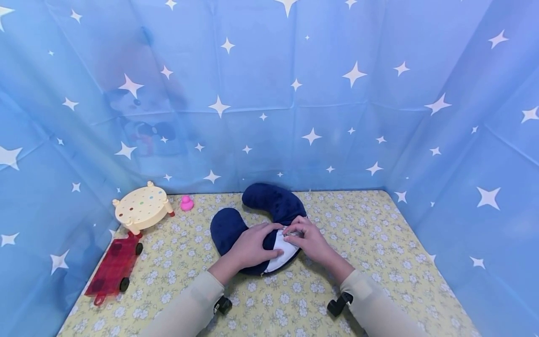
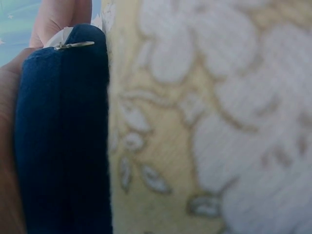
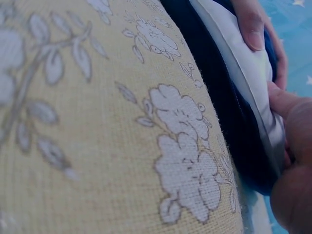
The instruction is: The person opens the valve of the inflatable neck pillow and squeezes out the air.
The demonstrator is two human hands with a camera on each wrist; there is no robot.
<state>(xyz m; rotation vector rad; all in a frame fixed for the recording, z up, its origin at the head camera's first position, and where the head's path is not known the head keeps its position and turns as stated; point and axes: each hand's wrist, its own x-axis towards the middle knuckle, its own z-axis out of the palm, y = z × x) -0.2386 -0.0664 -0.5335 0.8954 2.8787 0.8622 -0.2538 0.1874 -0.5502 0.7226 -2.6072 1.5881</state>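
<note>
A navy U-shaped neck pillow (image 1: 275, 199) lies on the table, its zipped cover open at the curved middle. White inner fabric (image 1: 283, 252) shows through that opening. My left hand (image 1: 251, 245) grips the pillow left of the opening, thumb on the white fabric and fingers reaching over the far side. With thumb and index finger my right hand (image 1: 309, 238) pinches the white fabric at its upper right; the pinched spot is partly hidden by the fingers. A metal zipper pull (image 2: 75, 45) hangs at the opening's near end in the left wrist view.
At the left stand a cream round toy table (image 1: 143, 208) tipped on its side with coloured dots, and a red translucent toy cart (image 1: 113, 267) with black wheels. A small pink duck (image 1: 187, 203) sits by the back edge. Blue star-patterned curtains (image 1: 261, 93) enclose the floral-covered table (image 1: 370, 243).
</note>
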